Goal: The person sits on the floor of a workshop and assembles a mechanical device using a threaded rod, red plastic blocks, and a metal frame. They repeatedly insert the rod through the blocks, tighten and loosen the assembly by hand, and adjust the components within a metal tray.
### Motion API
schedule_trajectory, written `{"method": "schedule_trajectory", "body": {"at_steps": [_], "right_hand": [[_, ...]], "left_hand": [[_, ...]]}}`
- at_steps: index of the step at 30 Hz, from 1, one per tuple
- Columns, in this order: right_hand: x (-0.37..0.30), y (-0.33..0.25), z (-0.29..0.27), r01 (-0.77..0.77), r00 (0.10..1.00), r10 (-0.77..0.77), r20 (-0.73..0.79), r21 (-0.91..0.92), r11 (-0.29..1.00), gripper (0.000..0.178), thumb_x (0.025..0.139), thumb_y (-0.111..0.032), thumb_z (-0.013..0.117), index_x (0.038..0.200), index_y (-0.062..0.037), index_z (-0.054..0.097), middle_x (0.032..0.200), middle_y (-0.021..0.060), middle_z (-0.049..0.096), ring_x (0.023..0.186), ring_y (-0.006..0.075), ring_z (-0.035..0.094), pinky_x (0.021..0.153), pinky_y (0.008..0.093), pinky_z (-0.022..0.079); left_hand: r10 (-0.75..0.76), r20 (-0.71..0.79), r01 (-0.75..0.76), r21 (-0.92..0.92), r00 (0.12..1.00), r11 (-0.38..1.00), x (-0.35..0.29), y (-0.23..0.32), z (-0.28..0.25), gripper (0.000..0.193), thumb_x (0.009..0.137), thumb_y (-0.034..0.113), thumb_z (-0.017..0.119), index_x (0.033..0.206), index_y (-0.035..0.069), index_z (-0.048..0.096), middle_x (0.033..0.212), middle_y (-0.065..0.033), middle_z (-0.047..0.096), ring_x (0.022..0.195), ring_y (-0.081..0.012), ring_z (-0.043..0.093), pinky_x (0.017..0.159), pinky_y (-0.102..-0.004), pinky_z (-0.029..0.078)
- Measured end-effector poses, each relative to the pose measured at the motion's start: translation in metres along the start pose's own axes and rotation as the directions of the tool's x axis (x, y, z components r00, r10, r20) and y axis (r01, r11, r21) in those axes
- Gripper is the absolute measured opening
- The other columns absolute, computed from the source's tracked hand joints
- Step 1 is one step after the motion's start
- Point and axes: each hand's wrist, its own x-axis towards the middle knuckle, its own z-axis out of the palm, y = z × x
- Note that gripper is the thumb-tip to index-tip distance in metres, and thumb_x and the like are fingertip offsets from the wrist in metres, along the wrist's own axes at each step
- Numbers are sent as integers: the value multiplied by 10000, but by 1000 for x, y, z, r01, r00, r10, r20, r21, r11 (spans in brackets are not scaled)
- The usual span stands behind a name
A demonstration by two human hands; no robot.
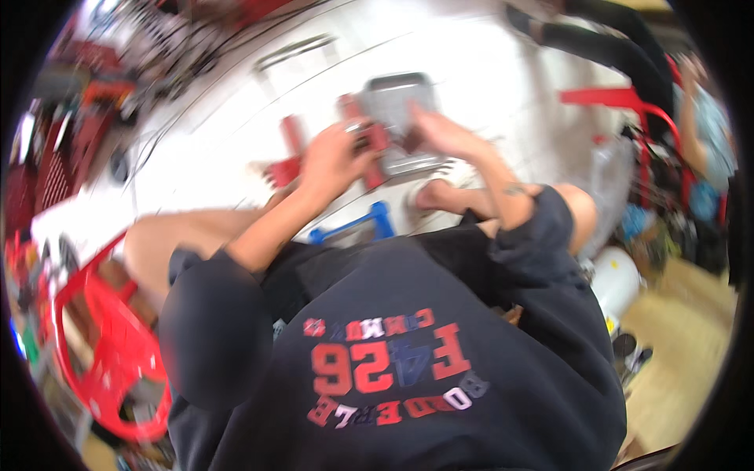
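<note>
In the middle, my left hand (334, 153) curls round a small dark and metallic piece, too blurred to name, beside a red metal stand (375, 137). Over a grey metal tray (400, 165) on the floor reaches my right hand (444, 132); motion smears its fingers, and a dark reddish patch shows by them. Another red upright post (292, 140) stands left of my left hand. Between my legs, just nearer than the hands, is a blue frame-like piece (353, 224).
A red plastic chair (118, 357) stands at the left. At the right, a person (703, 137) sits near a red chair (605, 96). Cables and machine parts (169, 39) lie far left. A metal handle-shaped bar (294, 51) is on the white tiled floor. A white cylinder (615, 282) lies right.
</note>
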Motion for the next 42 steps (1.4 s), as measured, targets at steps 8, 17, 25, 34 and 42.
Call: {"method": "schedule_trajectory", "body": {"at_steps": [8,17,25,34,42], "right_hand": [[8,-10,-1,-236,863,210,459,-1,972,1082,925,-830,125,1072,74,700,994,191,756,995,274,717,907,407,527],[23,19,26,15,1000,-15,-20,-8,1000,817,1032,-656,244,1048,44,666,846,171,691,758,279,655,730,400,521],[1,-5,0,65,992,-112,57,532,844,929,974,-781,165,956,-24,702,650,53,595,545,127,507,560,303,437],[19,11,17,260,952,-256,-166,3,966,711,987,-640,485,1159,29,651,1149,182,697,1042,286,652,895,432,524],[4,0,19,90,996,-91,-20,462,882,630,1079,-549,323,1053,-19,661,811,69,687,753,186,675,692,323,559]], "left_hand": [[-124,37,129,-210,992,969,-5,12,-4,459,814,54,732,1261,42,629,940,-179,724,878,-285,724,798,-362,545],[-114,102,132,-196,988,972,6,14,-3,441,806,-11,684,1243,-8,618,981,-151,713,917,-218,704,849,-333,546],[-108,115,130,-213,988,968,5,18,-3,443,797,8,700,1228,-38,612,1023,-184,712,959,-236,703,872,-338,546],[-136,106,160,-268,985,950,1,6,-1,437,790,53,748,1212,0,648,1069,-155,714,913,-246,715,811,-361,574],[-85,120,105,-178,989,978,3,12,-32,461,787,144,752,1230,74,640,1024,-183,728,986,-355,699,852,-428,553]]}}
